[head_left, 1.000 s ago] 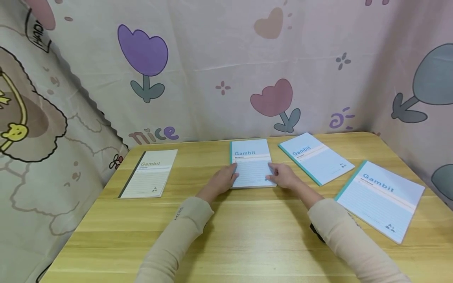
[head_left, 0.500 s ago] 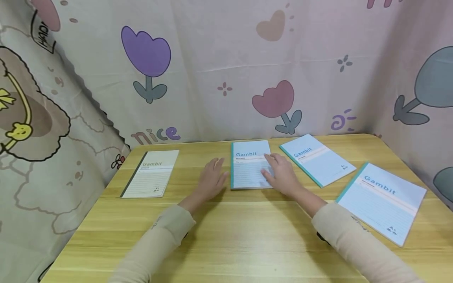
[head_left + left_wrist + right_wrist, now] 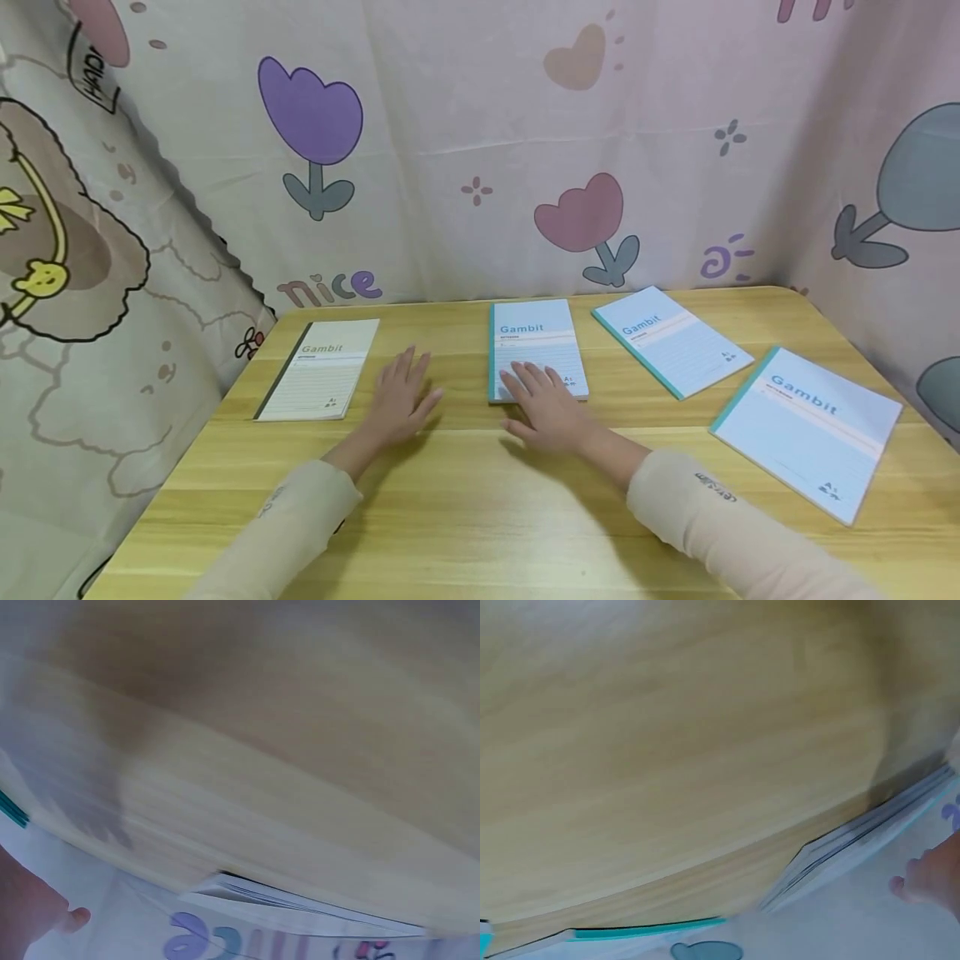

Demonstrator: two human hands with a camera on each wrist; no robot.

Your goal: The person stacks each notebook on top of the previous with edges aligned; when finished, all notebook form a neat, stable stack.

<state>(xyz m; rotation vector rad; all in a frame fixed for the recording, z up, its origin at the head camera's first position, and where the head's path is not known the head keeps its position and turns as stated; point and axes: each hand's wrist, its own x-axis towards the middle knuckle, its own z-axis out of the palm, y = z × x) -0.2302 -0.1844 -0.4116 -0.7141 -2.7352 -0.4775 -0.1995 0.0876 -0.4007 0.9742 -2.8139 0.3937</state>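
We see a light wooden surface (image 3: 480, 508) filling the lower frame. Behind it hangs a pale pink cloth (image 3: 465, 125) printed with tulips, hearts and the word "nice". At the left edge hangs a beige cartoon-print cloth (image 3: 90, 275). The light is soft and even.

Blue notebooks (image 3: 536, 347): three. Cream notebook (image 3: 321, 367): one. Middle one possibly a stack; unclear.
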